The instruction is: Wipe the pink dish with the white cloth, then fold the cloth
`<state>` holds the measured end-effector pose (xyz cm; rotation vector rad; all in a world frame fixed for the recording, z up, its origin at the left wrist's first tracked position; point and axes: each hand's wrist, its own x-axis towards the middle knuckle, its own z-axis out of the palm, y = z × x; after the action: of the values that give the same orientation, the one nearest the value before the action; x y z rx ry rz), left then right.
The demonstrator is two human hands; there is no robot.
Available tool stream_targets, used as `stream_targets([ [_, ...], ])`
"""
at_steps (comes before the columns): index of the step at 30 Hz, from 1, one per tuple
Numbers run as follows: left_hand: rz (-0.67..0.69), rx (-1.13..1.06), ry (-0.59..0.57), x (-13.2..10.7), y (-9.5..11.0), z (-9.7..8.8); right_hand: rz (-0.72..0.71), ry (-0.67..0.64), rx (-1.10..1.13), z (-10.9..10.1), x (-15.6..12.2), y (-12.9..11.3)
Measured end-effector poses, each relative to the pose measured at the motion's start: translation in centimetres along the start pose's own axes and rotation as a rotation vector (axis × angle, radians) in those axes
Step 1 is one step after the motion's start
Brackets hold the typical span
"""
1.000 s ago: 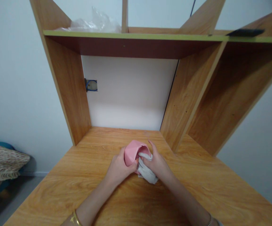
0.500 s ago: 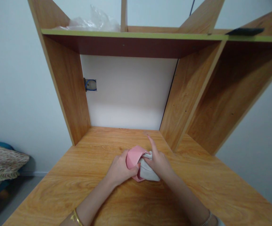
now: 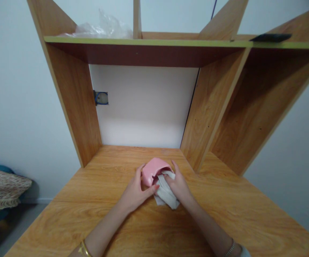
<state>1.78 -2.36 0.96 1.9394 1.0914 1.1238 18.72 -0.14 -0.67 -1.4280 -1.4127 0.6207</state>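
Observation:
A shiny pink, hollow container [image 3: 154, 168], bowl-like in shape, is tilted with its opening toward me and to the right. My left hand [image 3: 133, 194] grips its left side, fingers behind and thumb near the rim. In my right hand [image 3: 180, 186] is a pale grey-white cloth [image 3: 166, 195], pressed into the opening by the thumb. The right index finger rests near the far right rim. Part of the cloth hangs out below the container, close to the desk surface. The inside of the container is mostly hidden by the cloth and fingers.
Under my hands lies a wood-grain desk [image 3: 111, 217]. Upright panels and a shelf [image 3: 143, 42] rise behind it, with a clear plastic bag [image 3: 103, 28] and a dark flat object [image 3: 272, 37] on the shelf. A wall box [image 3: 101, 98] sits open. A patterned fabric [image 3: 4, 185] is at left.
The pink container has turned, its opening now facing more toward me. The cloth has shifted and hangs lower. My right index finger, raised before, has come in to the rim.

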Motion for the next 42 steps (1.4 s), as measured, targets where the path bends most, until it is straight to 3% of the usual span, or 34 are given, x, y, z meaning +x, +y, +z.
stream_targets([
  [4,-0.062,-0.042,-0.038,-0.1,0.1,0.5,-0.003,-0.026,0.113,0.3,0.1,0.3],
  [12,-0.086,0.061,0.049,0.0,0.5,0.1,-0.037,0.008,-0.388,-1.5,0.1,-1.4],
  [19,-0.086,0.306,0.001,-0.1,1.1,-0.6,-0.213,-0.117,-0.584,-2.0,-0.7,-2.4],
  [25,-0.060,0.407,-0.031,0.0,1.1,-1.1,-0.215,-0.278,-0.437,-1.4,-0.9,-1.5],
  [31,-0.107,0.196,0.061,0.2,0.1,-1.0,-0.120,-0.083,-0.135,-0.4,-0.4,-0.1],
  [36,-0.024,0.011,0.020,0.0,0.1,0.0,-0.098,0.003,0.084,0.4,0.1,0.6],
  [39,-0.030,-0.014,0.029,-0.1,0.1,0.4,-0.096,-0.052,0.081,0.3,0.2,0.6],
  [42,-0.077,0.098,0.042,-0.1,0.1,0.2,-0.073,-0.085,-0.085,-0.5,0.4,0.2],
])
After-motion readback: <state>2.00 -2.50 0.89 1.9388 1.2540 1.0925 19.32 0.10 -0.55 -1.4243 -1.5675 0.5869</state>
